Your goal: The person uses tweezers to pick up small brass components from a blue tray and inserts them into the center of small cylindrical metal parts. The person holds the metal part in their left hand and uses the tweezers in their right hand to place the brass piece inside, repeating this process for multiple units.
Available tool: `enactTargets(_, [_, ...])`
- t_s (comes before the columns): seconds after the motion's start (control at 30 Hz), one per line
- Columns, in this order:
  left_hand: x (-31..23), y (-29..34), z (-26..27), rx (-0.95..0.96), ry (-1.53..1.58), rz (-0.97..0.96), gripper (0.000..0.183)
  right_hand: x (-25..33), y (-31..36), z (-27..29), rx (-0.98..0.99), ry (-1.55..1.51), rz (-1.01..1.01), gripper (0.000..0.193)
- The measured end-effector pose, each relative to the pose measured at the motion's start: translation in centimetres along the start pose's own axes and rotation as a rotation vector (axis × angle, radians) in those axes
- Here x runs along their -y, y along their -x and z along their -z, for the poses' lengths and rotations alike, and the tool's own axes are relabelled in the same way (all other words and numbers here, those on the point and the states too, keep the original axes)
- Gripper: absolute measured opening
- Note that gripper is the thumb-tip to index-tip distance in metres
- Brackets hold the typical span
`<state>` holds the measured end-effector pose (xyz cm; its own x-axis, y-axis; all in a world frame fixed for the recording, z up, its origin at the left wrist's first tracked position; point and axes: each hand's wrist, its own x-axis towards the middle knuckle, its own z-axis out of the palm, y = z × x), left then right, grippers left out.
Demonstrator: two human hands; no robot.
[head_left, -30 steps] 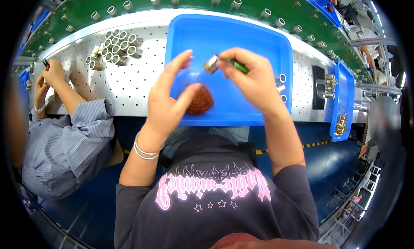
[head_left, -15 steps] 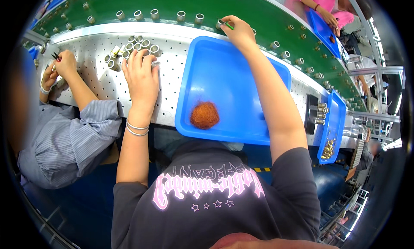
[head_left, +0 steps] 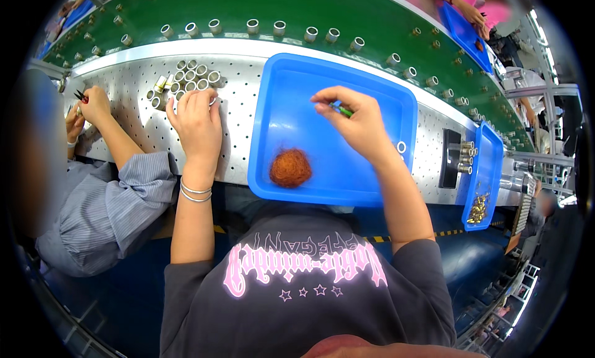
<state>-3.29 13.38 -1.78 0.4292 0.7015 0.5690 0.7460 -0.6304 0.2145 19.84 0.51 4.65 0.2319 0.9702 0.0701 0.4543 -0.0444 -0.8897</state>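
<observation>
My left hand [head_left: 196,127] rests at the near edge of a cluster of short metal sleeves [head_left: 191,75] on the perforated metal worktop. Its fingers are bent round a sleeve [head_left: 212,100], which they mostly cover. Over the blue tray [head_left: 259,119] is my right hand [head_left: 358,119], closed on a slim green-handled tool [head_left: 345,111]; the palm and fingers hide the rest of the tool. In the tray's near left corner lies a reddish-brown ball of fine fibre [head_left: 290,168]. A pale ring [head_left: 401,148] shows at the tray's right side, beside my forearm.
Beyond the tray runs a green conveyor belt [head_left: 297,14] with spaced upright sleeves. To the right stand a black block [head_left: 449,158] and a narrow blue tray [head_left: 486,166] holding small brass-coloured parts. At left, a co-worker's hand [head_left: 96,106] grips a dark-tipped tool; another person works across the belt.
My right hand has come back from a sleeve on the belt to above the tray, still with the green-handled tool. My left hand's fingers have drawn closer together at the sleeves.
</observation>
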Motion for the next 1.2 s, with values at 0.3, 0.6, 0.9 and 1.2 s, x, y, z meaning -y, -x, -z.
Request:
enactTargets(0.3, [-7.5,-0.9,3.5,0.229,0.823,-0.083,0.042,1.9,2.8,-2.7,-0.090,0.145,0.279,0.036])
enactTargets(0.6, [-10.5,0.1,4.1,0.450,1.503,0.381,0.030,0.9,4.2,-0.2,-0.018,-0.392,-0.100,0.010])
enactTargets(0.9, [-10.6,0.6,3.5,0.882,1.872,0.714,0.033,-0.3,5.1,-0.2,-0.052,-0.607,-0.084,0.011])
enactTargets(1.2, [-12.3,0.8,3.6,0.508,1.417,0.333,0.053,0.1,5.7,-0.5,-0.129,-0.400,-0.106,0.011])
